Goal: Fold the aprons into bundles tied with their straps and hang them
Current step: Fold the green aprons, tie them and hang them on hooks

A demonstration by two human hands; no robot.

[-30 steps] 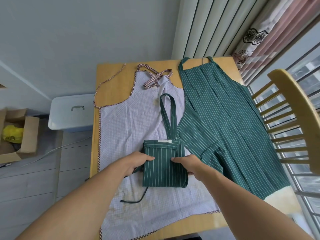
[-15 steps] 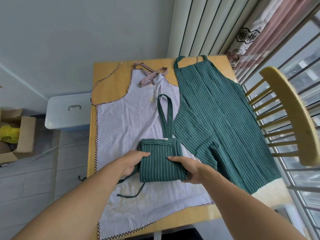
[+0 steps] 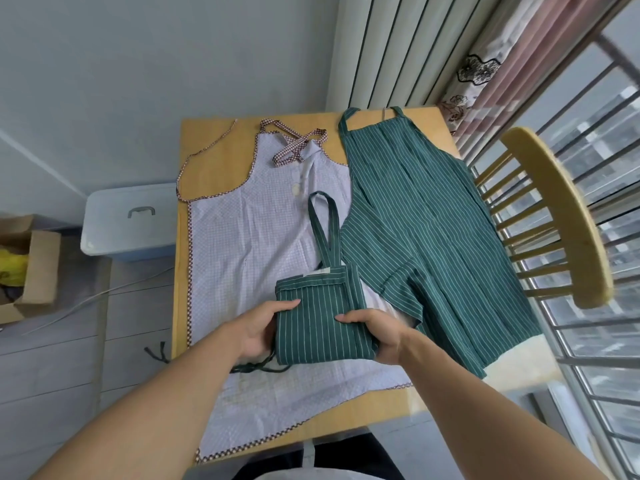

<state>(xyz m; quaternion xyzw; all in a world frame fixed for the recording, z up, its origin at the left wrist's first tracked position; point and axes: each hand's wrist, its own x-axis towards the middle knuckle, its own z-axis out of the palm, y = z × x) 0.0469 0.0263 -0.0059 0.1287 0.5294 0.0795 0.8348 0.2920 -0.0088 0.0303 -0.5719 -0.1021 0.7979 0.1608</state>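
The left hand's point(image 3: 258, 327) fingers go out of sight under the left side of the folded apron point(image 3: 320, 322), and the right hand's point(image 3: 375, 332) fingers are tucked under its right side the same way. The white label point(image 3: 317, 271) on its far hem is too small to read. The cardboard box point(image 3: 29, 268) on the floor runs off the left edge, and what the yellow thing point(image 3: 12, 270) inside is I cannot tell. The chair point(image 3: 554, 216) is cut off at the right edge. The desk's point(image 3: 214, 133) near right corner is blurred.
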